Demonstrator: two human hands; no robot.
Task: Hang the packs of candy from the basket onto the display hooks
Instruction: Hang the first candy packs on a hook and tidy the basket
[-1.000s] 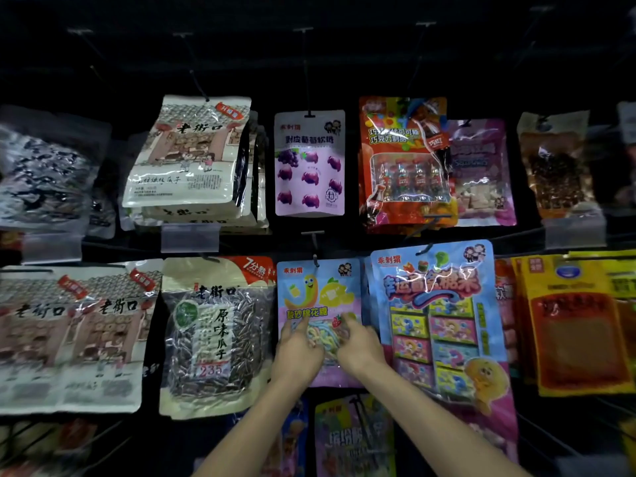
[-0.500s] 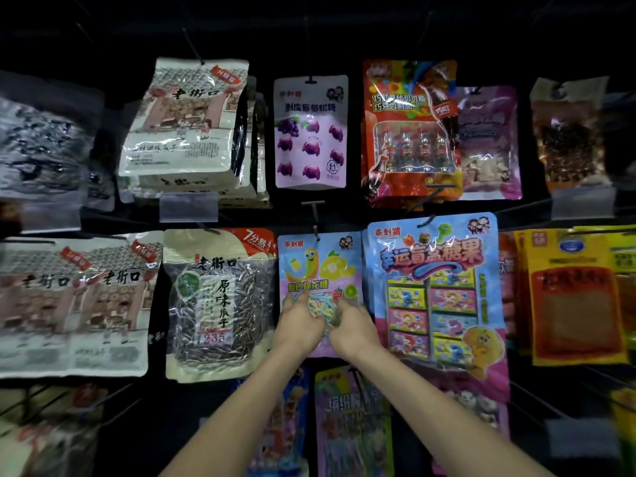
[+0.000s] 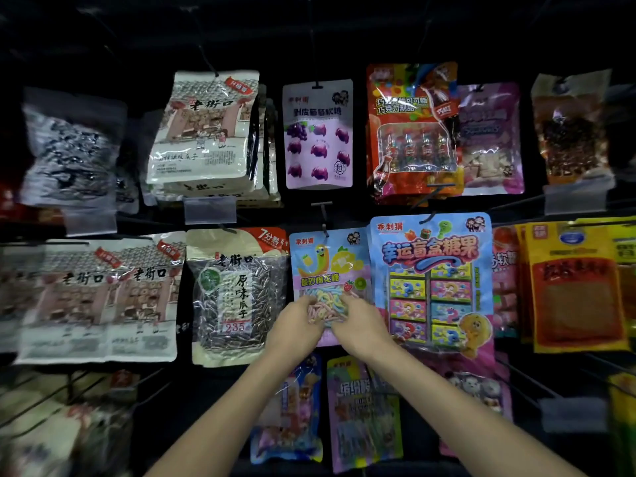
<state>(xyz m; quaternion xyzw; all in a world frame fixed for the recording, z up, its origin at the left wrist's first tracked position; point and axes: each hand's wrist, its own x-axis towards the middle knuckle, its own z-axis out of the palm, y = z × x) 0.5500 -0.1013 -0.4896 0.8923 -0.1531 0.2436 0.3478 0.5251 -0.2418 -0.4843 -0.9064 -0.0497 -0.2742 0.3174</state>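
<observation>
Hangs in the middle row of the dark display wall, apparently threaded by its top edge onto a thin black wire hook [image 3: 323,220]: a flat pink-and-blue plastic candy pack [image 3: 327,266], with pastel strips showing through a clear window low on the front. Sits just right of a clear-fronted bag of striped sunflower seeds [image 3: 237,297]. Sits just left of a large blue card pack of small boxed sweets [image 3: 430,280], close enough to touch or overlap; cannot tell which. Lies directly under a pale purple pack printed with grape shapes [image 3: 318,136] in the row above.

Held low down, at the window, probably to steady the soft pouch and square it up against its neighbours while leaving the top edge free on the hook. Probably gripped from both sides to stop any twist or swing.

Left hand [image 3: 297,325] on the lower left part, right hand [image 3: 359,325] on the lower right, close together near the middle of the candy pack. Same grip on both sides: fingers bent and closed onto the front of the pouch, not spread flat. Thumbs hidden below or behind, so likely a pinch through the plastic, though not certain from here. Nothing else held in either hand.

Looks like the last stage of this one hanging: seated on the hook, not yet released.
</observation>
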